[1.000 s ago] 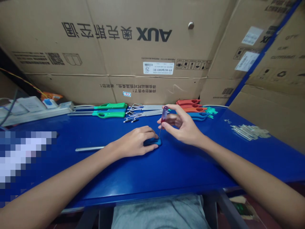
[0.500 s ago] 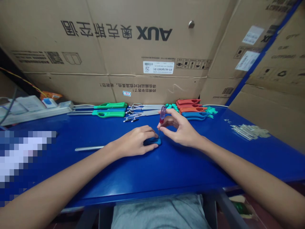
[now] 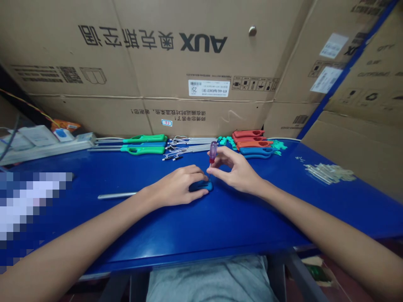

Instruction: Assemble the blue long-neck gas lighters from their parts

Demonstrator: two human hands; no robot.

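Observation:
My left hand (image 3: pixel 181 186) is closed around the blue handle of a long-nosed lighter (image 3: pixel 205 185), pressing it flat to the table. Its metal tube (image 3: pixel 117 195) sticks out to the left from under my wrist. In my right hand (image 3: pixel 234 170), thumb and fingers pinch a small screwdriver (image 3: pixel 213 152) with a clear purple and red handle. The screwdriver stands nearly upright, its tip at the right end of the blue handle. My left fingers hide most of that handle.
Behind my hands lie green and blue lighters (image 3: pixel 145 144), metal tubes with wires (image 3: pixel 192 144), red, orange and blue handle shells (image 3: pixel 252 142) and small teal parts (image 3: pixel 278 145). Clear plastic pieces (image 3: pixel 329 173) lie at right, a power strip (image 3: pixel 53 147) at left. Cardboard (image 3: pixel 157 84) walls the back.
The screwdriver handle has shifted slightly left and stands a little straighter, with the right fingers repositioned on it. My left hand still holds the lighter in the same spot.

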